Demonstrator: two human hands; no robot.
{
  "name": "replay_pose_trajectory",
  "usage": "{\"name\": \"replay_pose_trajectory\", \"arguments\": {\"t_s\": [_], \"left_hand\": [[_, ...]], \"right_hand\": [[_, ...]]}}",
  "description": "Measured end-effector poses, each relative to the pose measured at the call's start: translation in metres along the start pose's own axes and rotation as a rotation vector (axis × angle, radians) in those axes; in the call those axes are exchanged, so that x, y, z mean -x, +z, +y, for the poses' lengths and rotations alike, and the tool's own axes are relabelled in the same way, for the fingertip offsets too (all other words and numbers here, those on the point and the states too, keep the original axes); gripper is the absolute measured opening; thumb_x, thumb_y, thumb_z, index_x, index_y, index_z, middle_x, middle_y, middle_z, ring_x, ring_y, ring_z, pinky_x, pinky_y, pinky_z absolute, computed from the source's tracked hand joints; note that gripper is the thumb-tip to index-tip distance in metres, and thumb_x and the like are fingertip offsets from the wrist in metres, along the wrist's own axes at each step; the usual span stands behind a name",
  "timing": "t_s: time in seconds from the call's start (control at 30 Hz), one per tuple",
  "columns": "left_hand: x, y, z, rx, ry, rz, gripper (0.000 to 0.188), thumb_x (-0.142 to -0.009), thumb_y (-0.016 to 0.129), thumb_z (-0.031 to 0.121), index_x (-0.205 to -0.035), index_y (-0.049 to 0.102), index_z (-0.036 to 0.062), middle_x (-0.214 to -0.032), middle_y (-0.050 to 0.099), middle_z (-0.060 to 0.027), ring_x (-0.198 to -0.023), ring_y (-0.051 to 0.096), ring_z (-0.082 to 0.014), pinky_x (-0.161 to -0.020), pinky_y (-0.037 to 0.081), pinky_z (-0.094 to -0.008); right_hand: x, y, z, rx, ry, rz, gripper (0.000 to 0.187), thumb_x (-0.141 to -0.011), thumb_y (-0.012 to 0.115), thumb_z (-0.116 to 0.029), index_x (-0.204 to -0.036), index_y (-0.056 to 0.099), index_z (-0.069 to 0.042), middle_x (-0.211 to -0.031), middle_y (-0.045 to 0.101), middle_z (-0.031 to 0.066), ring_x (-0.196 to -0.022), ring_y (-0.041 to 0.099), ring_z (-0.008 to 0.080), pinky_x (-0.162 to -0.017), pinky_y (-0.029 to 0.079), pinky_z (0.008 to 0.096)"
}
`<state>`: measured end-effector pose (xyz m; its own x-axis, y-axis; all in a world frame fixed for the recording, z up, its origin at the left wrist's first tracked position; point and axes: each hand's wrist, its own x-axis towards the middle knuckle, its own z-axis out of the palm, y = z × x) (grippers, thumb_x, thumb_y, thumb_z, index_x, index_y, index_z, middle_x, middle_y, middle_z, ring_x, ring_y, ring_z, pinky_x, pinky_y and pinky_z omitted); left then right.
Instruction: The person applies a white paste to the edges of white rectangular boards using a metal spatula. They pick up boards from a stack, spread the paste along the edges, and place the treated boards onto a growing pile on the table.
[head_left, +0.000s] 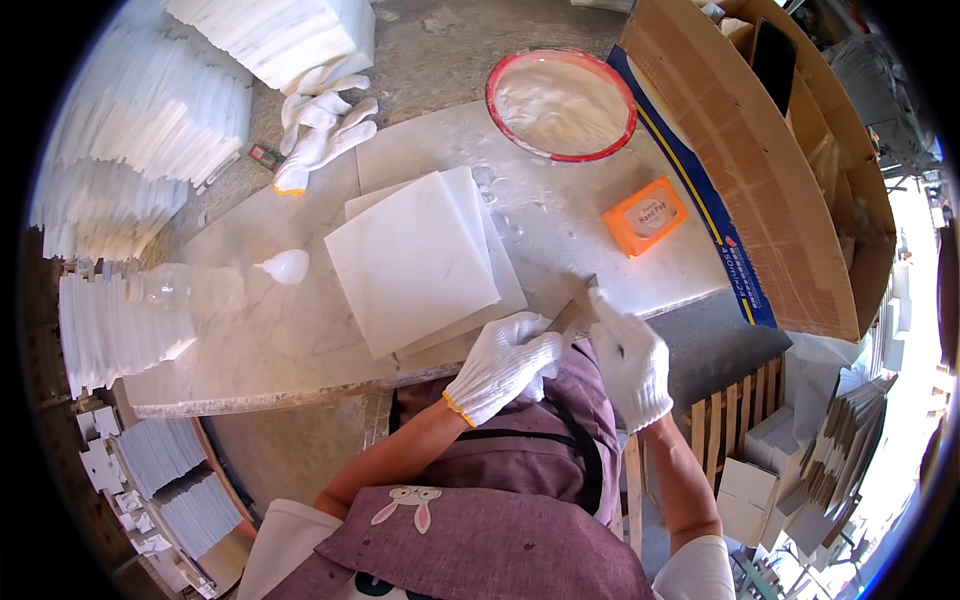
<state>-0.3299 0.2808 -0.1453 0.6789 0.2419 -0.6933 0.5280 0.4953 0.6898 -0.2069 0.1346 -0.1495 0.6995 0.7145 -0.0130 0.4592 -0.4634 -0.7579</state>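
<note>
Both my hands wear white knit gloves in front of my apron, at the near edge of the stone-topped table (290, 345). My left hand (508, 362) is closed on a small flat grey-brown piece (574, 310), which looks like a thin scraper blade. My right hand (632, 362) is curled at the other side of this piece, fingertips by its upper end; whether it grips the piece is hard to make out. Just beyond my left hand lie several overlapping square white tiles (415, 262), their near corner close to the table edge.
Farther back stands a red-rimmed bowl (562, 105) of white paste. An orange block (645, 216) lies beside a large cardboard box (745, 150) on the right. Spare white gloves (325, 130), a small white bulb-shaped thing (287, 266) and tall stacks of white tiles (150, 120) are on the left.
</note>
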Motion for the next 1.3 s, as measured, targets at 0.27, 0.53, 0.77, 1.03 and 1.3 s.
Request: {"name": "replay_pose_trajectory", "arguments": {"t_s": [0.27,0.53,0.77,1.03,1.3], "left_hand": [[0.003,0.005,0.002,-0.002,0.055,0.033,0.026,-0.094,0.067,0.023,-0.088,0.061,-0.0009,-0.068,0.059,-0.0042,-0.051,0.051,-0.0081,-0.046,0.042,-0.0248],[0.002,0.003,0.001,0.002,0.038,0.02,0.03,-0.092,0.068,0.021,-0.106,0.066,-0.0056,-0.076,0.063,-0.0068,-0.057,0.058,-0.0107,-0.047,0.051,-0.0234],[0.004,0.002,0.0,-0.04,0.051,0.009,0.026,-0.093,0.066,0.018,-0.106,0.065,-0.0044,-0.079,0.065,-0.0079,-0.062,0.061,-0.0117,-0.049,0.053,-0.024],[0.016,0.007,0.005,-1.391,1.009,0.61,0.022,-0.082,0.07,0.013,-0.104,0.067,0.009,-0.073,0.062,-0.0053,-0.065,0.063,-0.0271,-0.06,0.052,-0.0386],[-0.002,-0.003,-0.009,-1.696,0.941,0.488,0.029,-0.08,0.066,0.012,-0.109,0.063,0.0113,-0.069,0.05,-0.0003,-0.059,0.058,-0.019,-0.053,0.045,-0.0372]], "right_hand": [[0.001,-0.006,-0.002,-0.03,-0.044,-0.098,0.034,-0.09,0.063,-0.01,-0.123,0.069,-0.005,-0.081,0.067,0.0205,-0.07,0.066,0.0342,-0.066,0.052,0.039],[-0.002,-0.014,0.0,0.0,-0.07,-0.161,0.036,-0.089,0.063,-0.009,-0.125,0.069,-0.008,-0.083,0.066,0.0198,-0.074,0.065,0.0356,-0.068,0.053,0.0401],[0.002,-0.011,0.008,-0.064,0.027,-0.099,0.04,-0.087,0.065,-0.005,-0.126,0.067,-0.006,-0.081,0.065,0.0209,-0.072,0.065,0.0339,-0.07,0.052,0.0362],[0.018,-0.031,0.008,-0.39,0.287,0.131,0.038,-0.093,0.058,0.003,-0.131,0.065,-0.002,-0.083,0.067,0.008,-0.067,0.058,0.0099,-0.062,0.049,0.0253],[0.025,-0.003,-0.001,-0.113,0.011,-0.04,0.036,-0.089,0.062,-0.006,-0.125,0.068,-0.005,-0.074,0.062,0.0188,-0.065,0.064,0.0284,-0.064,0.051,0.0361]]}}
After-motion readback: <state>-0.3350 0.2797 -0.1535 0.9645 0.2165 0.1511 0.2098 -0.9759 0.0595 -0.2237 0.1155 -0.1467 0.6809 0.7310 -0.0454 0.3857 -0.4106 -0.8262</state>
